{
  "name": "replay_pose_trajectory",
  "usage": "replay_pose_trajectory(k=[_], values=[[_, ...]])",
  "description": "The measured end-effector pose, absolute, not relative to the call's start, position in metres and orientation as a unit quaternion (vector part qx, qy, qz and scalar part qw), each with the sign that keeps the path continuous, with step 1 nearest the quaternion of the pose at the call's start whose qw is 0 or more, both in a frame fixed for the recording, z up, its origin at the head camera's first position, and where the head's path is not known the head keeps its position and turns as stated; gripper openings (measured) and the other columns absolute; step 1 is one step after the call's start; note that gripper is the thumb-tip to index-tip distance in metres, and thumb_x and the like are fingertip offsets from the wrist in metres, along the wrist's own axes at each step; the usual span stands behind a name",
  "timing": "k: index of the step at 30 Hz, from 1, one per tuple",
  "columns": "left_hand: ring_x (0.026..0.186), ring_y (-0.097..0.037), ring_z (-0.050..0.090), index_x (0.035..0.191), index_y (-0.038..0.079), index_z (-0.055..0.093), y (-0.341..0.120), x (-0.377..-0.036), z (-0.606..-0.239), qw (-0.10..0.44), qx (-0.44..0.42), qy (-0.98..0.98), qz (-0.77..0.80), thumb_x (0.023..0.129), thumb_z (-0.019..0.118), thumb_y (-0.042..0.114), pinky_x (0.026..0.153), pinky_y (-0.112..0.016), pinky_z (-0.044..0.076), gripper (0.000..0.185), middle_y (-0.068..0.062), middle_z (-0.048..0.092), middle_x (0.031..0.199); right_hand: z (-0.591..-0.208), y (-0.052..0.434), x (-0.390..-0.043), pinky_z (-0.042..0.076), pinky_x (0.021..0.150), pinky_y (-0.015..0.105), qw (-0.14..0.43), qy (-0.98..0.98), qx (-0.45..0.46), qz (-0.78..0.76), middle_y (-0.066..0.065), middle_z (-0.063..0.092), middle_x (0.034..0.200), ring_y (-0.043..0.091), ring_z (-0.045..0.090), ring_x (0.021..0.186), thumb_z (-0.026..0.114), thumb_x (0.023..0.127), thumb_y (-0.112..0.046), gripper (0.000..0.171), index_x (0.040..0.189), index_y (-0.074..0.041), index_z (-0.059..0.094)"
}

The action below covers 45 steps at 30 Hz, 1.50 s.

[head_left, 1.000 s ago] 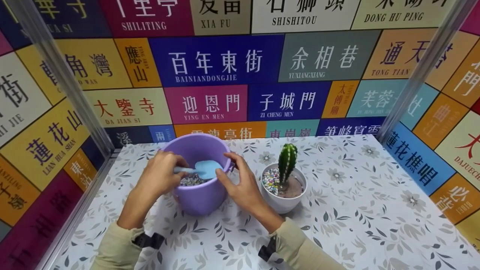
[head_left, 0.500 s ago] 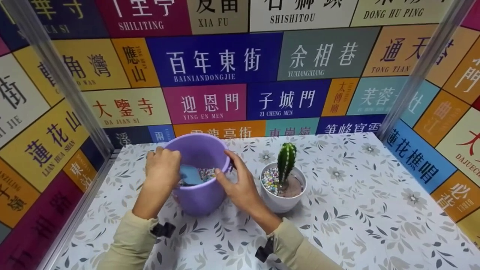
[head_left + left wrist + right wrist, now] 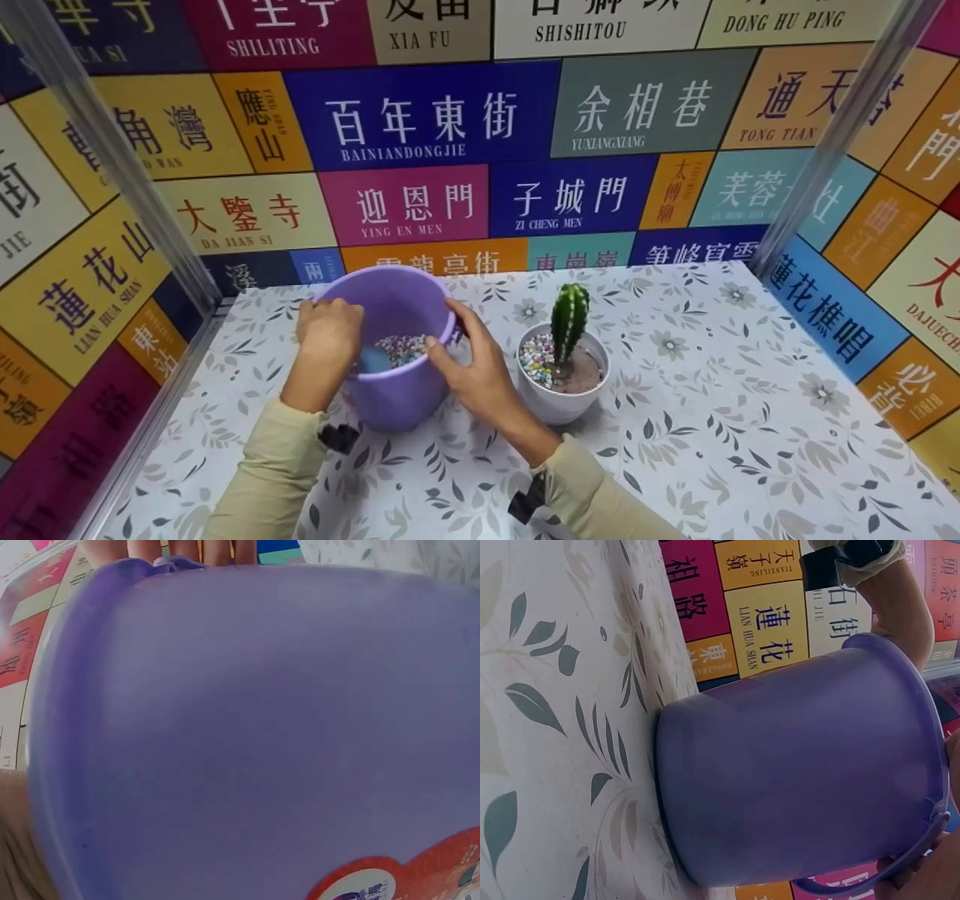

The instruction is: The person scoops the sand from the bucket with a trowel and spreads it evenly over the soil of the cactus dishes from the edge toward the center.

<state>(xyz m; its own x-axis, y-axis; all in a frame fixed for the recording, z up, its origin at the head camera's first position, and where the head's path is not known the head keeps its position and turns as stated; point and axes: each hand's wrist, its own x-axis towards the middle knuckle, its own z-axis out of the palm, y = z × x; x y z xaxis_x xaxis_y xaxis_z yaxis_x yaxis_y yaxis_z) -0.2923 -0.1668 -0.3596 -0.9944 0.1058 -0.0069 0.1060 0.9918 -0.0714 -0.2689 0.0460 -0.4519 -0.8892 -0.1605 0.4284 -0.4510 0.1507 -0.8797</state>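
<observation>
The purple bucket [image 3: 401,401] stands on a leaf-printed white tablecloth [image 3: 712,435], to the left of a potted cactus [image 3: 570,322]. We observe a smooth, plain wall that narrows toward the base, and a rounded rim. In the right wrist view, a thin handle [image 3: 847,889] of matching colour hangs at the bucket's side; in the left wrist view, we see part of a red label [image 3: 420,877] bearing a white oval. Inside, we note small multicoloured pebbles [image 3: 401,349]. The left hand [image 3: 330,330], fingers curled, grasps a light-blue scoop [image 3: 373,361]; its blade lies low within the bucket, while the grip itself is hidden from us. The right hand [image 3: 480,367] clasps the rim on the right, between thumb and fingers.
</observation>
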Motion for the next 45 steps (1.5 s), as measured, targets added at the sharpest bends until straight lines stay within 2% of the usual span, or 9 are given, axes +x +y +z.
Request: replay_pose_trajectory(k=[5, 8, 11, 17, 22, 28, 33, 38, 45], values=[[0.092, -0.04, 0.075, 0.094, 0.003, 0.08, -0.174, -0.297, -0.364, -0.008, 0.103, 0.994, -0.036, 0.085, 0.076, 0.0, 0.092, -0.058, 0.054, 0.01, -0.018, 0.079, 0.094, -0.452, 0.046, -0.269, 0.037, 0.129, 0.053, 0.11, -0.746, 0.203, 0.624, 0.012, 0.049, 0.167, 0.032, 0.05, 0.153, 0.073, 0.103, -0.037, 0.071, 0.165, -0.017, 0.043], [0.089, -0.04, 0.073, 0.089, 0.004, 0.078, -0.178, -0.299, -0.366, 0.007, 0.121, 0.992, -0.038, 0.08, 0.086, 0.01, 0.092, -0.058, 0.053, 0.013, -0.017, 0.078, 0.09, -0.452, 0.045, -0.269, 0.037, 0.129, 0.051, 0.1, -0.748, 0.2, 0.625, 0.009, 0.048, 0.168, 0.03, 0.049, 0.155, 0.072, 0.103, -0.038, 0.072, 0.165, -0.018, 0.042], [0.087, -0.038, 0.071, 0.088, 0.005, 0.077, -0.179, -0.301, -0.368, 0.021, 0.123, 0.992, -0.035, 0.081, 0.088, 0.014, 0.093, -0.058, 0.052, 0.016, -0.017, 0.077, 0.089, -0.453, 0.045, -0.27, 0.037, 0.129, 0.05, 0.096, -0.75, 0.193, 0.625, 0.006, 0.048, 0.168, 0.029, 0.048, 0.155, 0.072, 0.103, -0.04, 0.072, 0.165, -0.02, 0.042], [0.078, -0.033, 0.066, 0.076, 0.009, 0.074, -0.179, -0.299, -0.371, 0.007, 0.135, 0.991, -0.022, 0.076, 0.09, 0.013, 0.088, -0.055, 0.05, 0.017, -0.013, 0.075, 0.08, -0.454, 0.046, -0.27, 0.037, 0.129, 0.05, 0.095, -0.75, 0.193, 0.625, 0.005, 0.047, 0.169, 0.03, 0.047, 0.156, 0.072, 0.104, -0.04, 0.072, 0.166, -0.02, 0.041], [0.071, -0.029, 0.06, 0.067, 0.012, 0.069, -0.182, -0.303, -0.372, 0.027, 0.151, 0.988, -0.019, 0.079, 0.09, 0.019, 0.084, -0.052, 0.052, 0.025, -0.008, 0.068, 0.071, -0.454, 0.047, -0.268, 0.035, 0.13, 0.052, 0.096, -0.748, 0.194, 0.627, 0.005, 0.047, 0.169, 0.03, 0.047, 0.156, 0.072, 0.104, -0.039, 0.071, 0.165, -0.021, 0.042], [0.075, -0.033, 0.065, 0.079, 0.01, 0.077, -0.184, -0.309, -0.373, 0.051, 0.163, 0.985, -0.009, 0.085, 0.085, 0.017, 0.08, -0.053, 0.057, 0.012, -0.01, 0.076, 0.082, -0.455, 0.047, -0.269, 0.034, 0.13, 0.054, 0.105, -0.745, 0.201, 0.628, 0.011, 0.049, 0.167, 0.035, 0.048, 0.155, 0.073, 0.103, -0.037, 0.071, 0.164, -0.018, 0.044], [0.079, -0.035, 0.069, 0.087, 0.008, 0.082, -0.187, -0.308, -0.374, 0.032, 0.184, 0.982, 0.0, 0.086, 0.084, 0.012, 0.084, -0.054, 0.059, 0.005, -0.012, 0.08, 0.088, -0.455, 0.047, -0.27, 0.035, 0.13, 0.052, 0.105, -0.746, 0.202, 0.626, 0.011, 0.05, 0.166, 0.036, 0.049, 0.154, 0.074, 0.103, -0.036, 0.07, 0.164, -0.017, 0.044], [0.085, -0.038, 0.073, 0.091, 0.007, 0.083, -0.191, -0.306, -0.374, 0.002, 0.204, 0.979, 0.015, 0.084, 0.085, 0.01, 0.087, -0.055, 0.06, 0.008, -0.013, 0.082, 0.092, -0.452, 0.048, -0.27, 0.034, 0.13, 0.052, 0.098, -0.745, 0.208, 0.627, 0.015, 0.049, 0.166, 0.036, 0.049, 0.154, 0.075, 0.102, -0.037, 0.073, 0.165, -0.015, 0.043], [0.088, -0.039, 0.073, 0.094, 0.008, 0.085, -0.193, -0.307, -0.373, -0.004, 0.217, 0.975, 0.042, 0.088, 0.086, 0.015, 0.09, -0.056, 0.058, 0.01, -0.012, 0.082, 0.093, -0.449, 0.049, -0.27, 0.035, 0.13, 0.052, 0.105, -0.749, 0.209, 0.62, 0.013, 0.051, 0.166, 0.034, 0.051, 0.152, 0.076, 0.102, -0.036, 0.073, 0.164, -0.016, 0.044]])
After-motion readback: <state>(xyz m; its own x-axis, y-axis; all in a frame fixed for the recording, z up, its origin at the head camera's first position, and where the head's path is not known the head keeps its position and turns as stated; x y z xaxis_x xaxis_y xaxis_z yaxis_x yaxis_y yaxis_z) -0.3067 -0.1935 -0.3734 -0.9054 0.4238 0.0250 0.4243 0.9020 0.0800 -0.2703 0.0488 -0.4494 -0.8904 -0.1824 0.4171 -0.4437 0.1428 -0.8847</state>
